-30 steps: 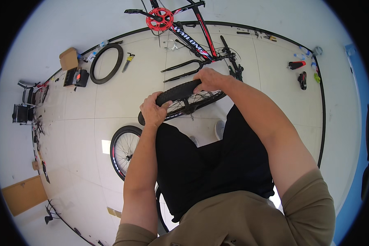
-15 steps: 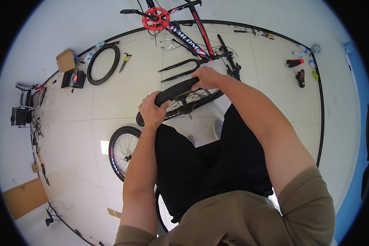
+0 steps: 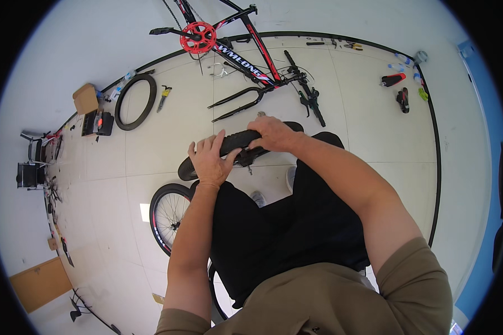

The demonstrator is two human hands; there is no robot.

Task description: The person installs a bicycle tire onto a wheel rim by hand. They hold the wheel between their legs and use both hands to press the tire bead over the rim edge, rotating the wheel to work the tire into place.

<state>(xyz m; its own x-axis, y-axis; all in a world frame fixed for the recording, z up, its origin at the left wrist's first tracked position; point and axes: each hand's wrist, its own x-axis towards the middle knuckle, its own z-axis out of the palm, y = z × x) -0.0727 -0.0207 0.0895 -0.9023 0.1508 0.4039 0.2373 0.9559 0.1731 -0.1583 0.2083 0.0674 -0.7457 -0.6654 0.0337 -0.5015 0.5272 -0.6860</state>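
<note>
The bicycle frame lies ahead of you on the pale floor, well apart from your hands. The wheel is in front of your knees, tilted, with its upper edge between your two hands; its lower part is hard to make out. Expect it to feel stiff and fairly weighty, heaviest toward the middle. Its black tyre should be the softer part: grippy rubber that gives a little under the thumbs. Take it by the tread, hands well apart, and keep your weight off the thin spokes, which likely bend more easily. Your right hand curls over the tyre, fingers bent across the tread and thumb on the near side, clasping it. Your left hand lies across it with fingers fanned apart and thumb along the near side; you can't tell how hard it presses. Smallest, the axle end sticks out toward you, awkward to grip by.
</note>
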